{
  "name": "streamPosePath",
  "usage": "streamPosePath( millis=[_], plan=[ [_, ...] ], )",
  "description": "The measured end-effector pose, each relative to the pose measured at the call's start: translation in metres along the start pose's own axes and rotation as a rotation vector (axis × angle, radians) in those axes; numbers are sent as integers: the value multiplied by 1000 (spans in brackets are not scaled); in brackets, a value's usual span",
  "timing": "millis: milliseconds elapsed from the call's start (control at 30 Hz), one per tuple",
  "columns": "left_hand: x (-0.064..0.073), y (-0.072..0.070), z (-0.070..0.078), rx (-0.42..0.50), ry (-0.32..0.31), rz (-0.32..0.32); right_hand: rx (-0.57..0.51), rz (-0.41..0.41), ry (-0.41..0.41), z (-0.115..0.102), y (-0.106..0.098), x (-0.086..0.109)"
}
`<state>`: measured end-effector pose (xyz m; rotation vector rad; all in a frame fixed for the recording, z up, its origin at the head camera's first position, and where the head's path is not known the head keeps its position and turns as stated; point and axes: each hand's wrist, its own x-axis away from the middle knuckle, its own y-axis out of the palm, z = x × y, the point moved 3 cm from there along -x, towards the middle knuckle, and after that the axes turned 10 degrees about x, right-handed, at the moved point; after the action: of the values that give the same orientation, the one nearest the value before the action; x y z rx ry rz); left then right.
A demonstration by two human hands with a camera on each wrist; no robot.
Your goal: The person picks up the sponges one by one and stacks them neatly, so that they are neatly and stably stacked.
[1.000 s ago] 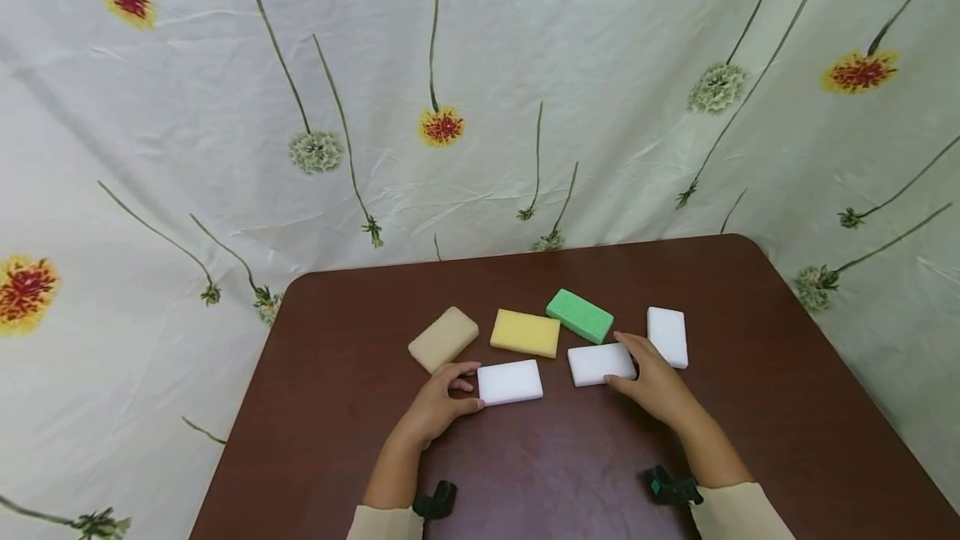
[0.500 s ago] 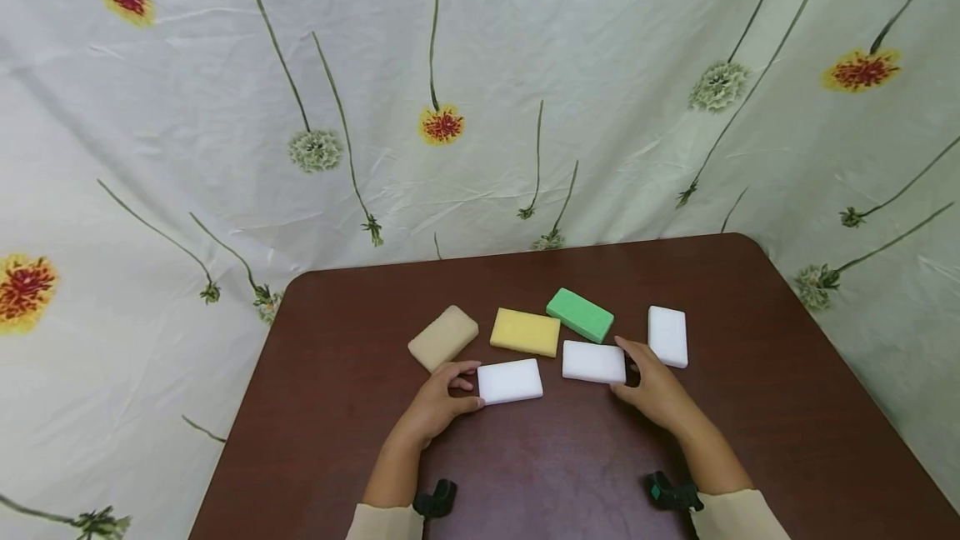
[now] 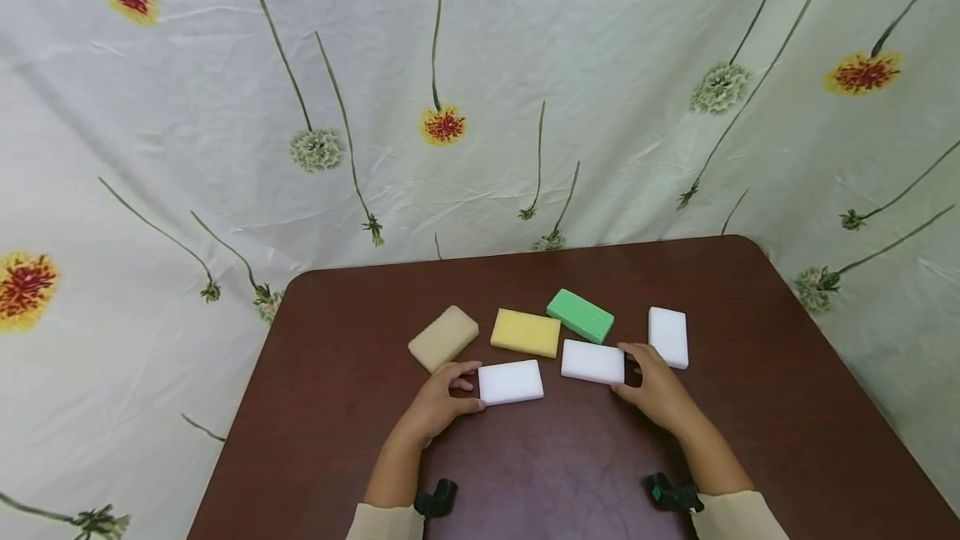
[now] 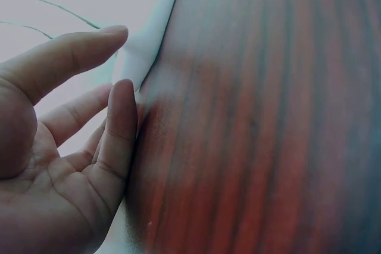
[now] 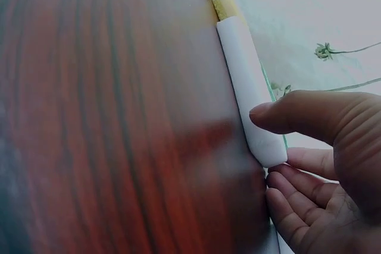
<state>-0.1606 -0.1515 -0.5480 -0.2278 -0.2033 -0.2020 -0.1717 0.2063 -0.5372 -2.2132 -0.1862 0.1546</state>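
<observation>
Two white sponges lie lengthwise in front, a left white sponge (image 3: 511,382) and a right white sponge (image 3: 592,362), with a gap between. At the left one's outer end, my left hand (image 3: 438,402) has thumb and index fingertip at the corners. The left wrist view shows its thumb apart from its loosely bent fingers. My right hand (image 3: 654,386) is at the right one's outer end; its thumb (image 5: 271,114) overlaps the front face, and the index fingertip is right at the end. Behind lie a beige sponge (image 3: 443,339), a yellow sponge (image 3: 525,332) and a green sponge (image 3: 580,316).
A third white sponge (image 3: 667,337) stands apart, just beyond the right hand. All lie on a dark reddish-brown table (image 3: 360,315) with rounded far corners. A flower-printed cloth (image 3: 480,182) hangs behind and beside it.
The right white sponge has slid a little left and turned slightly. My right hand has shifted toward its outer end and slightly nearer. My left hand and its sponge stay put.
</observation>
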Motion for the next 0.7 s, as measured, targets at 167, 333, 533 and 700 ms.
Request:
streamPosePath(
  millis=[167, 333, 533, 700],
  plan=[
    [0, 1, 0, -10, -1, -1, 11, 13, -15, 0, 0, 1],
    [0, 1, 0, -15, -5, 2, 6, 28, -32, 0, 0, 1],
    [1, 1, 0, -8, -13, 2, -34, -16, 8, 1, 1, 2],
    [0, 1, 1, -7, -12, 10, -79, -19, 3, 1, 2, 1]
  ],
)
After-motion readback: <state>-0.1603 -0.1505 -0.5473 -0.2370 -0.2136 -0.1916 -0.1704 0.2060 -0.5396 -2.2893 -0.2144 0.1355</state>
